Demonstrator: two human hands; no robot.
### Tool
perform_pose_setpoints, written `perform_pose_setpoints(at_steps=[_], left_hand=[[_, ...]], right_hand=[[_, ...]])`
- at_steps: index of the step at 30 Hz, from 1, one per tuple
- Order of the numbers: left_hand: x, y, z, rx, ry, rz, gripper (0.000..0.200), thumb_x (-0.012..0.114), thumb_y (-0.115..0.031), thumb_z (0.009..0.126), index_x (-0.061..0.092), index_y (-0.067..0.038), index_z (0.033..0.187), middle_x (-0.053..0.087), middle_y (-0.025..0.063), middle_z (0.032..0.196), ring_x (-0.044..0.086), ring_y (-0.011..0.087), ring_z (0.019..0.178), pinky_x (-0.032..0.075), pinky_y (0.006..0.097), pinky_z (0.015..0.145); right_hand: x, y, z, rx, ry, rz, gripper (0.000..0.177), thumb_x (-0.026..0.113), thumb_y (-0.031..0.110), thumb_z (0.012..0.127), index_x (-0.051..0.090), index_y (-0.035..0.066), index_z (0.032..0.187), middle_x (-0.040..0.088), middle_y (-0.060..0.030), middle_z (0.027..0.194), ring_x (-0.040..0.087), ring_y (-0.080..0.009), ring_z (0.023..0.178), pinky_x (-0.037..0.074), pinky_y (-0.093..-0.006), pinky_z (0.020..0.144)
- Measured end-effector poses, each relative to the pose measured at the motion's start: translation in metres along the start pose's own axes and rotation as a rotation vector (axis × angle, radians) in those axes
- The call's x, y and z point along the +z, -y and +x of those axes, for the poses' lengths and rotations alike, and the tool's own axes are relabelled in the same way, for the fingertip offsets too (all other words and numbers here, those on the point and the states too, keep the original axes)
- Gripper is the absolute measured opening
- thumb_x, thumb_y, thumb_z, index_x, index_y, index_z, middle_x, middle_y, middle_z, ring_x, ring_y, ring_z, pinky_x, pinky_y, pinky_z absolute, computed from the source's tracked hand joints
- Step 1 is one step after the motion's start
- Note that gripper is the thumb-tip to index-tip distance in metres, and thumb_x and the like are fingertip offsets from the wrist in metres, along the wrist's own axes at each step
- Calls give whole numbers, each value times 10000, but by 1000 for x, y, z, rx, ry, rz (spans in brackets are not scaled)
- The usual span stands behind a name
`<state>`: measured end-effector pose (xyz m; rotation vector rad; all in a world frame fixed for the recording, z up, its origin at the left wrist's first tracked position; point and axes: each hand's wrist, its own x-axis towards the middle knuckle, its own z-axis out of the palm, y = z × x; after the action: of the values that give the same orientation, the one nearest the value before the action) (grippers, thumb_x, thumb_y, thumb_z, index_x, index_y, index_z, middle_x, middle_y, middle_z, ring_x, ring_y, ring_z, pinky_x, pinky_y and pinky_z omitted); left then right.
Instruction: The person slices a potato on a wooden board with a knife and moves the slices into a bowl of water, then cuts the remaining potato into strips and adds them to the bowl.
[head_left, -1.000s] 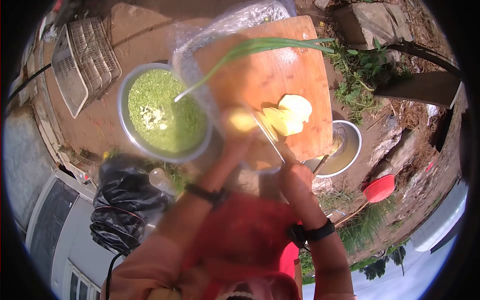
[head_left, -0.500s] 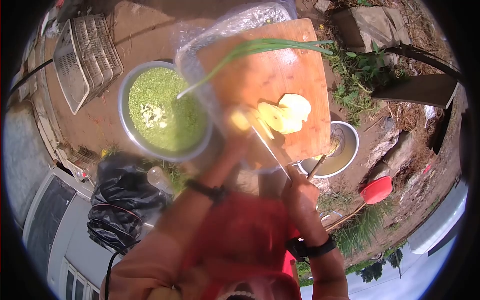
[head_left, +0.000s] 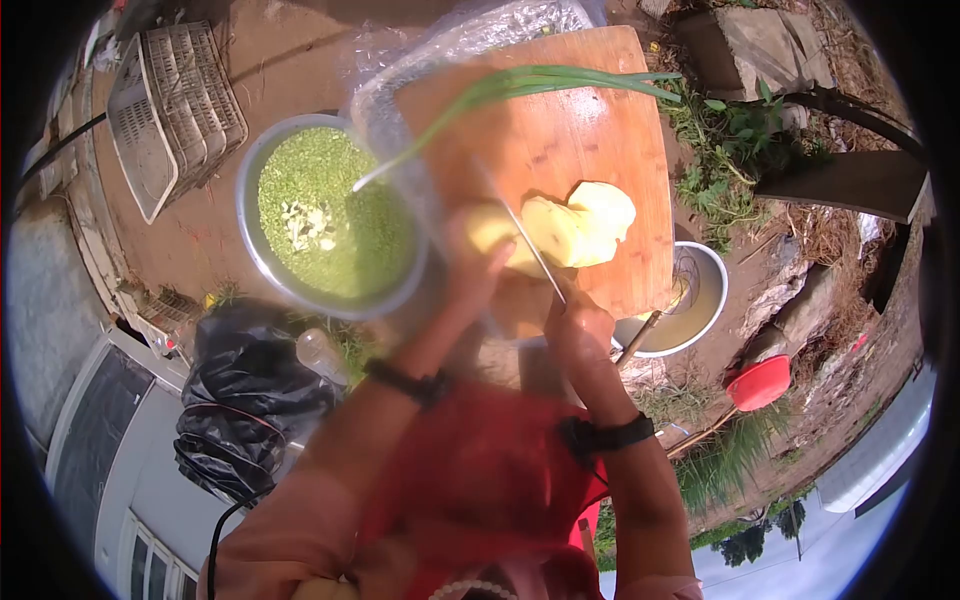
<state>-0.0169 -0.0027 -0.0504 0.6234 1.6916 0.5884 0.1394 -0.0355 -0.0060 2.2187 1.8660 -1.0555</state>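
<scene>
My right hand (head_left: 580,332) grips a knife (head_left: 536,250) whose thin blade slants up and left over the wooden cutting board (head_left: 610,120). My left hand (head_left: 474,280) is closed around a peeled yellow potato (head_left: 490,228), on the blade's left side. Just right of the blade, several overlapping potato slices (head_left: 580,228) lie on the board. Long green onions (head_left: 530,78) stretch across the board's far part, their white end over the rim of a metal bowl (head_left: 252,240). That bowl holds chopped green vegetable (head_left: 330,180) with a small pale chopped heap on top.
Under the board's right edge stands a pot (head_left: 722,290) of liquid with a wire strainer. Clear plastic wrap (head_left: 400,75) lies beneath the board. Plastic crates (head_left: 180,110) stand at far left, a black plastic bag (head_left: 250,390) nearer. A red scoop (head_left: 760,382) lies at right.
My right hand and the knife have shifted left and up, the blade now lying close against the potato. The slices appear slightly further right, along with the board.
</scene>
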Motion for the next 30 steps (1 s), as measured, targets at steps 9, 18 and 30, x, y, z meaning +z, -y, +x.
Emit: perform_pose_setpoints(at_steps=[9, 18, 30], left_hand=[[3, 29, 1, 231, -133, 234, 605, 614, -207, 836, 267, -1, 1287, 416, 182, 1209, 450, 281, 1127, 383, 378, 950], [7, 4, -3, 122, -94, 136, 595, 580, -141, 825, 243, -11, 1298, 401, 171, 1242, 444, 267, 1140, 375, 388, 959], [7, 23, 4, 196, -52, 58, 523, 516, -32, 859, 243, 3, 1303, 409, 145, 1214, 457, 199, 1107, 399, 322, 941]], right_hand=[[-64, 18, -62, -63, -32, -80, 329, 631, 262, 790, 561, 108, 1072, 619, -117, 717, 598, -305, 514, 474, -409, 429], [-9, 8, -16, 55, 105, -1, 271, 564, 113, 775, 613, 78, 1040, 647, -161, 775, 633, -348, 669, 500, -452, 608], [1, 21, 5, 142, 219, -90, 202, 585, 176, 737, 655, 33, 862, 651, -182, 758, 640, -357, 661, 508, -437, 609]])
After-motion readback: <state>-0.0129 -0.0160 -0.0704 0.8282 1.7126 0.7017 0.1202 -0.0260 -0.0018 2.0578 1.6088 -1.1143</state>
